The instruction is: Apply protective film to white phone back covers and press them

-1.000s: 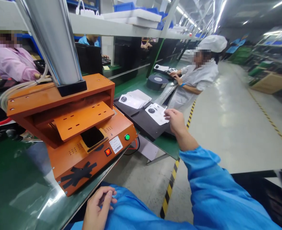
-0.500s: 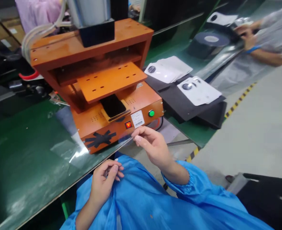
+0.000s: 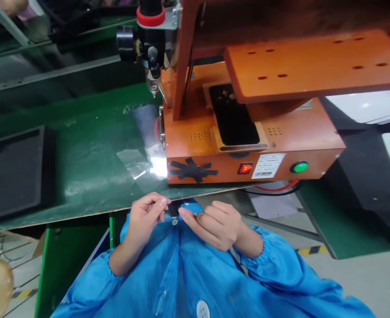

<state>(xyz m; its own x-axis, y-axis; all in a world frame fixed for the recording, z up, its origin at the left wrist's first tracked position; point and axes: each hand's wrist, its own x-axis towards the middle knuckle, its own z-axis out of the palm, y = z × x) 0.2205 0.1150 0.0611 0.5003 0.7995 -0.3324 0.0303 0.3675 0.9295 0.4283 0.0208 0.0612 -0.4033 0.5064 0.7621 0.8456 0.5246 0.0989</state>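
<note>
My left hand is in front of the bench edge, with its thumb and forefinger pinched together. A small dark patch shows just beyond those fingertips; whether it is held, I cannot make out. Close by on the right, my right hand has its fingers curled in and its thumb pointing at the left hand. Anything inside it is hidden. Both hands are apart, above the blue smock. Beyond them stands an orange press machine, with a flat black phone-shaped piece in the fixture under its raised plate.
On the machine's front are a lit red switch and a green button. Clear film lies on the green bench to its left, with a black tray farther left. White cards rest at the right.
The view has swung left and closer to the machine. My right hand has come down from near the machine's front to beside my left hand, its fingers now more curled.
</note>
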